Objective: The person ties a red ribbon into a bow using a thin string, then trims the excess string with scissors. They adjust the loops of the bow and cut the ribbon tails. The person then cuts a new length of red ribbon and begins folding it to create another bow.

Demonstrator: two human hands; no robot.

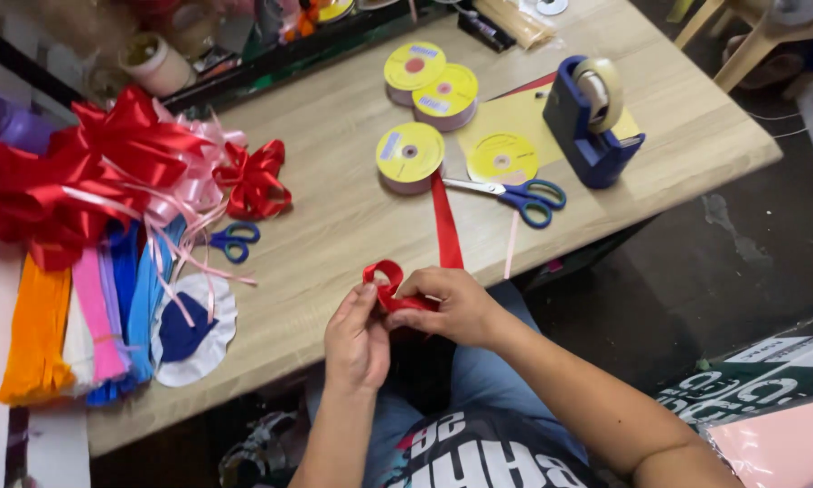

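Two hands: both bare hands work at the near edge of the light wooden table (334, 226), over the person's lap.
Left hand (357, 339): forearm rises from the lower frame, wrist straight, back of the hand toward the camera. Fingers are extended upward and closed together, with the fingertips (367, 293) pinching the looped end of the glossy red satin ribbon (390, 282).
Right hand (452, 305): forearm enters from the lower right and angles toward the left hand. The hand is curled nearly closed, knuckles up, thumb and fingers clamping the ribbon just beside the left fingertips.
Ribbon position: a small loop stands up between the two hands; the loose strip runs away from the right hand, up across the table, to the flat yellow-faced ribbon spool (410, 155).
Beyond the right hand: blue-handled steel scissors (519, 195) lie just past the strip, with a second yellow spool (502, 158) behind them and a dark blue tape dispenser (592, 122) further out.
Far beyond the hands: two stacked yellow spools (432, 86).
Outward of the left hand: a finished red ribbon bow (253, 179), small blue-handled scissors (233, 239), and a pile of red and pink bows (90, 172), well apart from the fingers.
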